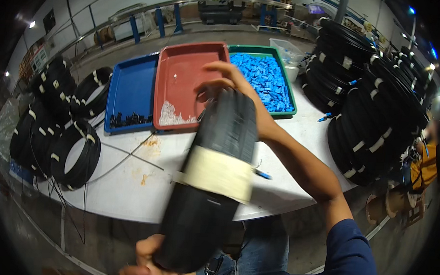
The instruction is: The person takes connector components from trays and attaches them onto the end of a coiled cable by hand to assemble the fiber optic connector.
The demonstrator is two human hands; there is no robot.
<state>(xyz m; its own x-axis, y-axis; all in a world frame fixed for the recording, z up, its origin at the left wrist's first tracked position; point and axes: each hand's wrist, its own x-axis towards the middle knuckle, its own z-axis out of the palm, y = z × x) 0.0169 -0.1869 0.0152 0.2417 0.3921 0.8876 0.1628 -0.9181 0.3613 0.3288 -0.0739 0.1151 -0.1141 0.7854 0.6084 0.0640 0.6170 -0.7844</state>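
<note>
A coil of black cable (201,225), bound with a wide cream tape band (216,174), is held up on edge in front of me, blurred by motion. At its near lower end my left hand (148,262) grips it, the thumb showing beside the cable. My right hand (237,81) reaches over the far end with its fingers curled round the coil. A small blue connector (262,174) sticks out just right of the tape band. Behind the coil stands a red tray (189,57) with clear small pieces along its near edge.
A blue tray (131,89) holds black pieces; a green-rimmed tray (294,111) holds many blue connectors. Taped black coils (77,153) stand at the left of the white table (124,197). Taller coil stacks (373,124) fill the right. Loose cable (131,155) lies near the trays.
</note>
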